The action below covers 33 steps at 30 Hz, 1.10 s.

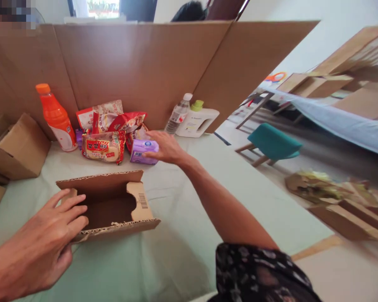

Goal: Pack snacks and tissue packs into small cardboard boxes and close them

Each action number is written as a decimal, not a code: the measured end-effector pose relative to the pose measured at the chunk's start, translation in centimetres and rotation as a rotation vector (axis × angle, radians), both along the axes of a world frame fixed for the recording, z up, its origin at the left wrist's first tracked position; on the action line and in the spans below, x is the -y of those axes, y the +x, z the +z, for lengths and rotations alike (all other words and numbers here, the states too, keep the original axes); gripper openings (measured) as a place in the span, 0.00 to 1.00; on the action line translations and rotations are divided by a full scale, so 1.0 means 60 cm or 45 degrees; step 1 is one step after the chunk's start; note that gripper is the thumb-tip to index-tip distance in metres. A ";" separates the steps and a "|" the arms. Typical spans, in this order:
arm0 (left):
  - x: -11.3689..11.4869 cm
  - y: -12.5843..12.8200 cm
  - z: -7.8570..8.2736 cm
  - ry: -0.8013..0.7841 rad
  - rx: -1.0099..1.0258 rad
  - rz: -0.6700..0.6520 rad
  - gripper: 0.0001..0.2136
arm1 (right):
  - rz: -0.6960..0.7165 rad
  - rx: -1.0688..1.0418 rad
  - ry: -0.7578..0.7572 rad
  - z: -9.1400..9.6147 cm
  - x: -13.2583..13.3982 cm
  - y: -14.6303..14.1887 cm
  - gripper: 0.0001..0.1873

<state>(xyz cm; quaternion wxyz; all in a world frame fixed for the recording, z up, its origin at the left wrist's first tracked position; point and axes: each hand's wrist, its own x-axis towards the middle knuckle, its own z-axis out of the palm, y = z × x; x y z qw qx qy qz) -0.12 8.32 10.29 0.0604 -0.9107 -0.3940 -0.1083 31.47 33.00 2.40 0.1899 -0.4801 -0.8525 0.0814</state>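
Note:
An open cardboard box (113, 184) stands on the pale green table (182, 235) in front of me. My left hand (47, 239) rests against the box's left side with its fingers spread flat. My right hand (165, 147) reaches across to a purple packet (143, 151) and closes on its right end. The packet lies at the edge of a pile of snack bags (105, 144) with red and beige wrappers.
An orange drink bottle (55, 117) stands at the back left, a clear water bottle (178, 114) and a white detergent jug (197, 121) at the back right. Cardboard screens (138, 67) wall the table. More boxes (17, 147) sit left. A teal stool (272, 142) stands beyond the table's right edge.

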 end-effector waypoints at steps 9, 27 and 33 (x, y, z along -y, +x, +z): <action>0.038 -0.002 -0.018 0.096 -0.167 0.165 0.04 | -0.229 -0.160 0.052 0.008 0.022 0.013 0.29; 0.068 -0.023 -0.061 0.238 -0.070 0.057 0.07 | 0.616 0.794 0.115 0.169 0.290 -0.174 0.12; 0.064 -0.025 -0.067 0.212 -0.005 0.054 0.08 | 0.819 0.939 0.024 0.117 0.281 -0.232 0.15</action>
